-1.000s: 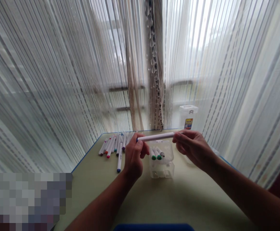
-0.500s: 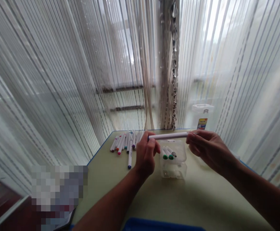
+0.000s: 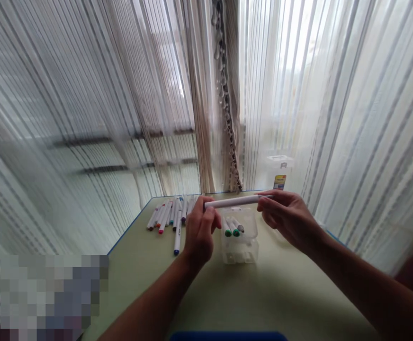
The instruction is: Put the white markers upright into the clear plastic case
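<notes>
A white marker (image 3: 231,202) is held nearly level above the table, between my two hands. My left hand (image 3: 200,234) is closed round its left end, where a bit of dark colour shows. At the right end, the fingers of my right hand (image 3: 287,210) pinch together. Something thin and greyish shows between those fingers; I cannot tell what it is. Below the marker stands a clear plastic case (image 3: 240,251), with two green-ended markers (image 3: 232,232) and a grey-ended one (image 3: 241,228) in its upper part.
Several white markers (image 3: 164,215) with coloured ends lie in a group at the left back of the table (image 3: 149,284). One blue-ended marker (image 3: 177,237) lies nearer me. A clear box (image 3: 279,168) with a yellow label stands at the back right, before the striped curtain (image 3: 284,94).
The view has turned slightly right, so the table and its things sit further left. Both hands keep hold of the marker in much the same pose.
</notes>
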### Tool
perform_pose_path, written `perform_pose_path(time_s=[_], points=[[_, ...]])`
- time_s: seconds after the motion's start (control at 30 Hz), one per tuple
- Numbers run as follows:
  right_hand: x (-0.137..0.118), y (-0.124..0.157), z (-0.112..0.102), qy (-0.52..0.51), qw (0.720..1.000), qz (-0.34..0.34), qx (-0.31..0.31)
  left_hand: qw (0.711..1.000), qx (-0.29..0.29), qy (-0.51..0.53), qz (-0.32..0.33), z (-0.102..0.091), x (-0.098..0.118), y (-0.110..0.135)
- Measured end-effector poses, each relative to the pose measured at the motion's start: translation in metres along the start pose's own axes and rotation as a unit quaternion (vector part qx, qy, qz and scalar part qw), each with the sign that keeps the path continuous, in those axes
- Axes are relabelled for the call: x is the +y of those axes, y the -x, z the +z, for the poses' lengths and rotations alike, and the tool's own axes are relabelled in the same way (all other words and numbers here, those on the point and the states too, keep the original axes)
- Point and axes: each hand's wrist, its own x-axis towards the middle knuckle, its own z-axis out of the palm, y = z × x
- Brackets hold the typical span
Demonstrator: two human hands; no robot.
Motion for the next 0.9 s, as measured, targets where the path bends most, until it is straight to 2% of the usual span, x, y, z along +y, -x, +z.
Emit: perform_pose_path(time_s=[0.63, 0.9], points=[[0.0029, -0.0044, -0.0017, -0.013, 1.000, 0.007, 0.022, 0.998, -0.008, -0.063, 0.012, -0.0022, -0.0005, 0.0000], [0.0009, -0.0033, -0.0036, -0.030, 0.999, 0.021, 0.012, 0.999, -0.006, -0.030, -0.010, -0.0008, -0.0001, -0.0008]])
